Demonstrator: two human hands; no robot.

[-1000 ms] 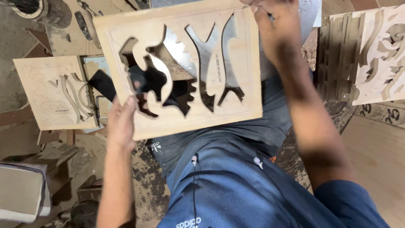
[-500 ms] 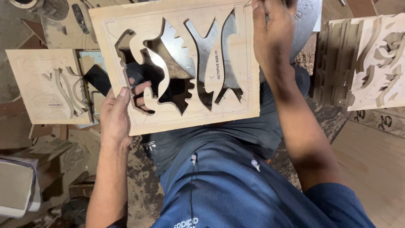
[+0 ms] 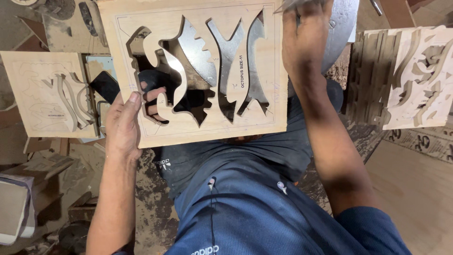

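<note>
Head view shows both hands holding a pale wooden panel (image 3: 198,120) with curved, leaf-like shapes cut right through it, held over the person's lap in front of a blue shirt (image 3: 264,208). Left hand (image 3: 123,127) grasps the panel's lower left edge, thumb lying on the face and fingertips (image 3: 153,94) curled up through one of the cut-outs from behind. Right hand (image 3: 304,40) is clenched on the panel's upper right corner, fingers wrapped over the top edge. Behind the openings a shiny grey metal plate (image 3: 342,23) shows. Just left of the panel lies a smaller wooden board (image 3: 35,94) with pencilled outlines and a few narrow cut shapes. Well to the right stands a stack of cut wooden panels (image 3: 415,80), their fretwork edges layered. Sawdust covers the floor (image 3: 155,189) below.
</note>
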